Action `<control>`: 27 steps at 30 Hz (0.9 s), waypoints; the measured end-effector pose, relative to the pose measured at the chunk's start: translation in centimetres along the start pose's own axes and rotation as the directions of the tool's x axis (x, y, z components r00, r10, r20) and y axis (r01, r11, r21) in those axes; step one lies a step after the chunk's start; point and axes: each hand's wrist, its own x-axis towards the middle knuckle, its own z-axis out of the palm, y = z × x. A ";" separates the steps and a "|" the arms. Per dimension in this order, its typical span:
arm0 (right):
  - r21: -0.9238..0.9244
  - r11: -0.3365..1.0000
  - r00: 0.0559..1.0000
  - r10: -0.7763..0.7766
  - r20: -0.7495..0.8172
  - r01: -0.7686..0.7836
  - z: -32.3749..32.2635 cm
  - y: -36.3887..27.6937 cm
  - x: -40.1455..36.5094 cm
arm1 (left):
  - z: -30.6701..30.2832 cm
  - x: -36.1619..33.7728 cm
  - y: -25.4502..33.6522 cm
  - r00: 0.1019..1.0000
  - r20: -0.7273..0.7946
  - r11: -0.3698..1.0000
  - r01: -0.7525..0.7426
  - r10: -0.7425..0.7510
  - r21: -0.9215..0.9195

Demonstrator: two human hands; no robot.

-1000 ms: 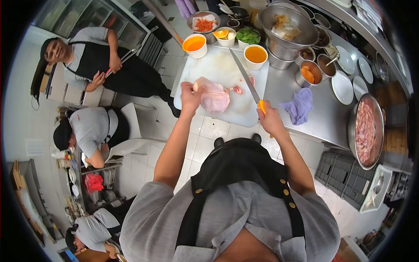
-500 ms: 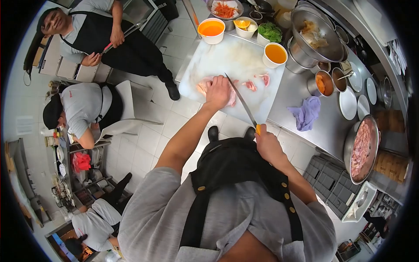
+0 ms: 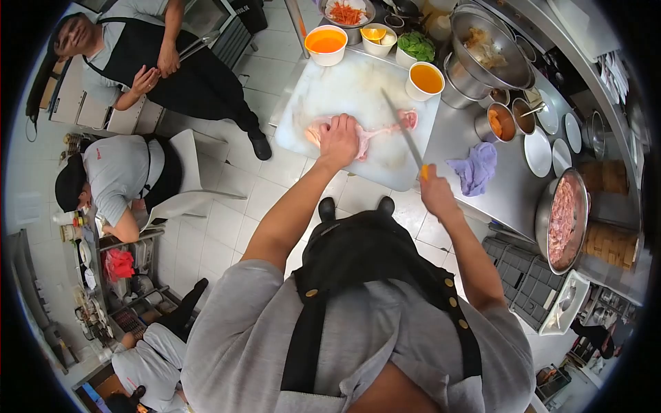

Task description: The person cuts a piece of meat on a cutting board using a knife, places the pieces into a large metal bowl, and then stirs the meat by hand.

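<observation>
Raw meat [image 3: 363,147] lies on the white cutting board [image 3: 330,89], with a thin strip stretching right to a small piece [image 3: 407,120]. My left hand [image 3: 339,141] presses on the meat, its fingers curled over it. My right hand [image 3: 437,191] is wrapped round the yellow handle of a knife [image 3: 405,129], right of the board's near edge. The blade points up and left over the right part of the board, beside the small piece.
Behind the board stand an orange-liquid tub [image 3: 326,43], another tub [image 3: 425,81] and greens [image 3: 416,47]. A purple cloth [image 3: 474,168], plates [image 3: 538,153] and a bowl of meat [image 3: 562,224] are at right. Co-workers, one standing [image 3: 165,62], are at left.
The knife has moved right, away from my left hand, along with my right hand. The meat pieces on the right now lie as a strip with a piece at its end.
</observation>
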 end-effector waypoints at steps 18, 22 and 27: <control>-0.016 0.996 0.992 -0.092 -0.087 0.091 3.5 -1.1 0.4 | -1.3 -1.4 0.6 0.980 0.097 0.979 -0.183 0.175 0.086; -0.006 0.998 0.988 -0.065 -0.138 0.064 3.0 -3.5 -3.4 | -0.3 -1.3 -0.1 0.983 0.018 0.981 -0.182 0.182 0.072; 0.092 0.996 1.000 -0.007 0.018 0.006 4.1 -8.1 -7.9 | -0.6 -1.0 0.1 0.981 0.064 0.983 -0.184 0.182 0.026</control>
